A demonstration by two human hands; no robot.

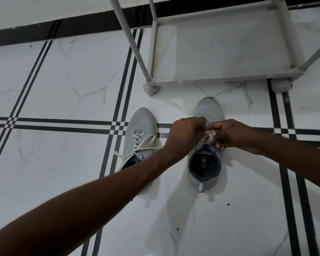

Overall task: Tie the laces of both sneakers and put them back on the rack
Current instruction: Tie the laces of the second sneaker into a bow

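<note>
two pale grey sneakers stand side by side on the floor (pixel 63 89), toes pointing at the rack (pixel 220 78). the right sneaker (pixel 209 109) sits just short of the rack's front rail, upright, its dark collar and insole open to the camera and a small pull tab at the heel. its lace (pixel 208 137) is gathered above the tongue, where both hands meet. the left hand (pixel 185 134) comes in from the lower left on a long bare forearm and is closed narrowly, fingers pinched on a strand of the lace. the right hand (pixel 227 134) comes in from the right edge, also closed on the lace, with a loop of it wrapped over one extended finger. the two hands touch or nearly touch over the shoe; whether a knot is formed cannot be told, as the fingers hide it.

the left sneaker (pixel 139 124) lies beside it, a little further from the rack, partly covered at the heel by the left forearm. its cream lace (pixel 137 147) already shows a bow, with loops and ends spilling to both sides of the shoe.

the rack is a light grey frame with slanting posts and a bare bottom shelf, resting on round feet. the floor is white marble-look tile crossed by paired black stripes, with a black skirting along the far wall.
</note>
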